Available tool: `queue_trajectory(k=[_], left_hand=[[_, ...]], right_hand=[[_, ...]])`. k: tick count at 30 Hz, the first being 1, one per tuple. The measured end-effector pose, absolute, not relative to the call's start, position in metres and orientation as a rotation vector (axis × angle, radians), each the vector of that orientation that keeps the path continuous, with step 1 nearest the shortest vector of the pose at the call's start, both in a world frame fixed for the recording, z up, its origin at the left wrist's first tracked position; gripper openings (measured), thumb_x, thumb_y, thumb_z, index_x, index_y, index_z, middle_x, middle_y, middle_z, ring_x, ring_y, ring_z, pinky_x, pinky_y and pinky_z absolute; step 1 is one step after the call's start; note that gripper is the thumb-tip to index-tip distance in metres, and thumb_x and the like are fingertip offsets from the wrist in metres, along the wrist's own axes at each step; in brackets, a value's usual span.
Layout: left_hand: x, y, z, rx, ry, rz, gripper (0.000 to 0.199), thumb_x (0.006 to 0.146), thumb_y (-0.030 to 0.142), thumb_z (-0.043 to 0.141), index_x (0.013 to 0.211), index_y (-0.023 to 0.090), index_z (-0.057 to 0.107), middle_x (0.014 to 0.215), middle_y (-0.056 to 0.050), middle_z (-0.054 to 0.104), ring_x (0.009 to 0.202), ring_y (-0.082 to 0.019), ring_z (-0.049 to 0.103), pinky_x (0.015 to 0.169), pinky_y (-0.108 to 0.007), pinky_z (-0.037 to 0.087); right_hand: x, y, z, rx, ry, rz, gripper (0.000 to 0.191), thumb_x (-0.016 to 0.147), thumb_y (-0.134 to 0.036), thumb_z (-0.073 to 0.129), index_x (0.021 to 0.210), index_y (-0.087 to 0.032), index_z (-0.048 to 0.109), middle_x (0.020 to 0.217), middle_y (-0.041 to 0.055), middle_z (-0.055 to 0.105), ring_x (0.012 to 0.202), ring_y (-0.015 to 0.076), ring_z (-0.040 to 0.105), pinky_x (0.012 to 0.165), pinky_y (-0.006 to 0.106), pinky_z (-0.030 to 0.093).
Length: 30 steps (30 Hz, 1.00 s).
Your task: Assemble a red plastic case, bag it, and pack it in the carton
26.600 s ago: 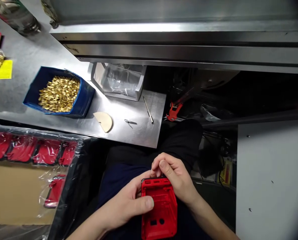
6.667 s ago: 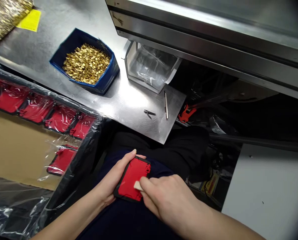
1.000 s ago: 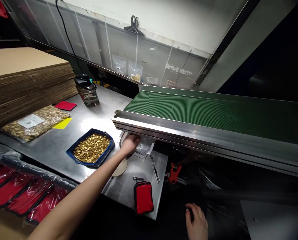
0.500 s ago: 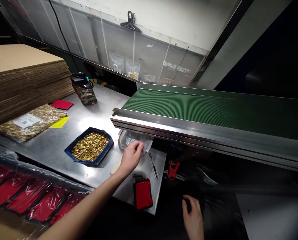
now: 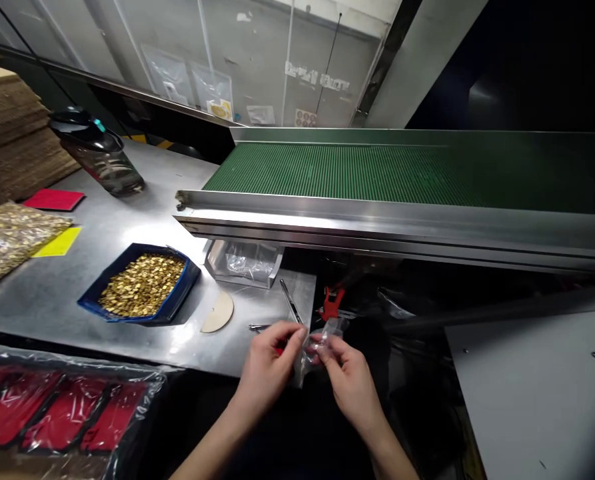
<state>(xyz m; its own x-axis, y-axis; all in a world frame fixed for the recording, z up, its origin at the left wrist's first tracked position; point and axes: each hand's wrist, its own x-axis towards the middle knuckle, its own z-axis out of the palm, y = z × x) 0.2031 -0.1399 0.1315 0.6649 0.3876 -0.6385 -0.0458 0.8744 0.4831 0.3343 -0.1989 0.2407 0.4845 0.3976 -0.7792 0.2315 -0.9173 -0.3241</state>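
A clear plastic bag point(image 5: 333, 327) is pinched by the fingertips of the right hand point(image 5: 352, 377) near the metal table point(image 5: 192, 341); its edge is apparently pinched between left hand point(image 5: 267, 360) thumb and forefinger.

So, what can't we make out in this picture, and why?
All head view:
Red item: mostly hidden behind the left hand.
Clear bag: opening too small to tell; right hand covers part.
Grey bin: far end hidden behind the conveyor.
Bag of gold-coloured pieces: cut off by the left edge.
Yellow note: any writing too small.
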Motion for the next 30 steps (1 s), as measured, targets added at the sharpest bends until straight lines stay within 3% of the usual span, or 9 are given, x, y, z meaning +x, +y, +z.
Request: queue_trajectory(k=[2,4,7,9,13,18,20,25,30], left_hand=[[0.207,-0.141,0.124,0.431,0.885,0.266,0.04,0.088,0.055,0.071,0.114,0.025,0.074,0.121,-0.01,0.072,0.119,-0.029,0.063,0.11,-0.044,0.046],[0.216,-0.145,0.123,0.323,0.803,0.187,0.05,0.088,0.06,0.069,0.123,0.024,0.07,0.13,-0.013,0.069,0.126,-0.03,0.06,0.112,-0.046,0.046],[0.235,-0.158,0.138,0.097,0.437,-0.044,0.063,0.091,0.073,0.051,0.11,0.018,0.074,0.103,-0.015,0.075,0.094,-0.028,0.072,0.087,-0.045,0.059],[0.245,-0.171,0.154,-0.037,0.255,-0.155,0.067,0.089,0.078,0.05,0.096,0.015,0.074,0.082,-0.011,0.07,0.071,-0.022,0.069,0.072,-0.039,0.059],[0.257,-0.191,0.163,0.025,0.391,-0.077,0.051,0.084,0.068,0.067,0.085,0.017,0.064,0.072,-0.002,0.06,0.06,-0.013,0.055,0.06,-0.026,0.048],[0.258,-0.182,0.134,0.305,0.588,0.074,0.044,0.09,0.06,0.065,0.074,0.019,0.059,0.068,0.003,0.05,0.063,-0.013,0.045,0.058,-0.024,0.036],[0.255,-0.173,0.126,0.434,0.634,0.102,0.038,0.09,0.055,0.067,0.075,0.02,0.063,0.07,0.001,0.052,0.066,-0.016,0.047,0.062,-0.027,0.038],[0.243,-0.164,0.145,0.781,0.902,0.277,0.026,0.089,0.044,0.069,0.107,0.027,0.066,0.105,-0.006,0.06,0.099,-0.028,0.056,0.085,-0.037,0.044],[0.243,-0.183,0.184,0.739,0.425,0.139,0.019,0.087,0.039,0.075,0.09,0.025,0.061,0.084,-0.001,0.063,0.076,-0.02,0.057,0.068,-0.031,0.044]], right_hand=[[0.339,-0.209,0.252,-2.424,-0.297,1.442,0.039,0.098,-0.051,0.063,0.118,-0.02,0.074,0.104,0.0115,0.078,0.087,0.0227,0.074,0.085,0.036,0.058],[0.342,-0.217,0.265,-2.253,-0.115,1.487,0.036,0.095,-0.049,0.07,0.112,-0.018,0.076,0.097,0.0108,0.079,0.08,0.0198,0.074,0.08,0.033,0.057],[0.347,-0.225,0.281,-2.034,0.082,1.509,0.03,0.09,-0.045,0.077,0.104,-0.019,0.077,0.086,0.0073,0.077,0.07,0.0152,0.07,0.071,0.027,0.055],[0.351,-0.229,0.29,-1.963,0.16,1.508,0.029,0.088,-0.044,0.08,0.102,-0.019,0.077,0.083,0.0061,0.075,0.066,0.0128,0.067,0.065,0.024,0.053],[0.36,-0.238,0.31,-2.191,0.173,1.384,0.035,0.09,-0.047,0.078,0.108,-0.017,0.078,0.092,0.009,0.077,0.069,0.013,0.068,0.068,0.024,0.053],[0.365,-0.246,0.33,-2.538,0.187,1.151,0.051,0.088,-0.059,0.075,0.114,-0.015,0.078,0.109,0.0154,0.078,0.091,0.0233,0.074,0.083,0.034,0.056],[0.365,-0.249,0.331,-2.514,0.26,1.154,0.054,0.084,-0.061,0.078,0.112,-0.014,0.078,0.108,0.0162,0.078,0.092,0.0249,0.074,0.082,0.034,0.056],[0.368,-0.253,0.315,-2.616,0.155,1.045,0.046,0.078,-0.057,0.084,0.093,-0.015,0.073,0.093,0.0103,0.078,0.076,0.0186,0.069,0.068,0.028,0.051],[0.36,-0.249,0.293,-2.568,-0.02,1.111,0.046,0.076,-0.058,0.086,0.081,-0.018,0.064,0.074,0.0014,0.067,0.072,0.0158,0.061,0.068,0.027,0.048]])
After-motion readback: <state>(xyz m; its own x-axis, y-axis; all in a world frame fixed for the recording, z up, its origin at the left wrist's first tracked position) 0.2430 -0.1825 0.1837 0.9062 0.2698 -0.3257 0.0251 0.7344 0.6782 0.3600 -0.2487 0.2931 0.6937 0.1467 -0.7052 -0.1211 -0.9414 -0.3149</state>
